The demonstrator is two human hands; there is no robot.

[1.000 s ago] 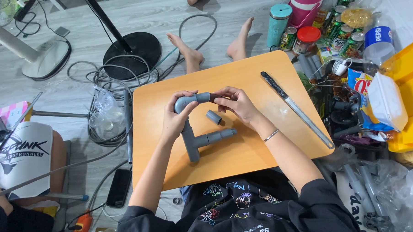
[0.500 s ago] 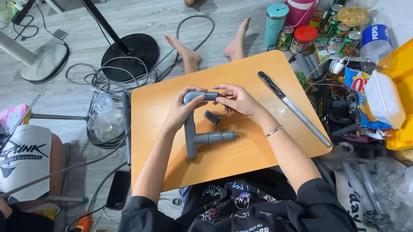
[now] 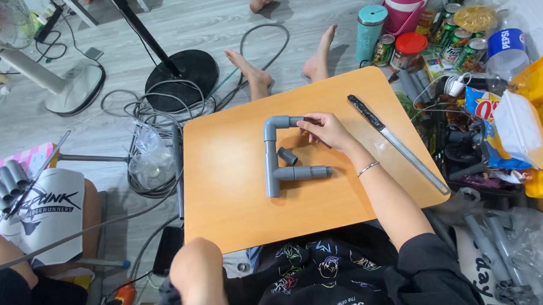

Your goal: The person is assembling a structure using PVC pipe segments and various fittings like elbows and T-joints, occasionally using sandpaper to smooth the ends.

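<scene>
On the counter (image 3: 234, 187), mid-surface: grey pipe assembly (image 3: 275, 161) lying flat. Vertical run with an elbow (image 3: 274, 125) at its 12 o'clock end and a side branch (image 3: 307, 172) going to 3 o'clock from a tee near the bottom.

Right hand (image 3: 326, 129) sits at the 3 o'clock side of the elbow. Fingers (image 3: 312, 121) are closed on the short stub coming out of the elbow, pinching it. Wrist has a thin bracelet (image 3: 367, 168).

Left hand: not seen. Only the left arm (image 3: 198, 276) shows at the 6 o'clock edge, off the counter, so can't tell whether its fingers are open or closed.

Loose short pipe piece (image 3: 287, 156) lies in the gap between elbow stub and side branch, just beside the vertical run, apart from the hand.

Long saw (image 3: 398, 145) lies diagonally at the counter's 3 o'clock side, dark handle toward 12 o'clock, apart from the hand.

Off the counter:
- 9 o'clock: tangle of grey cable (image 3: 147, 106), black round stand base (image 3: 184, 77), white fan (image 3: 28, 42).
- 8 o'clock: another person with several short grey pipes (image 3: 6, 182).
- 12 o'clock: bare feet (image 3: 250, 73) on the floor.
- 1–3 o'clock: teal tumbler (image 3: 369, 29), cans, red-lid jar (image 3: 407, 50), yellow bin (image 3: 541, 108).
</scene>
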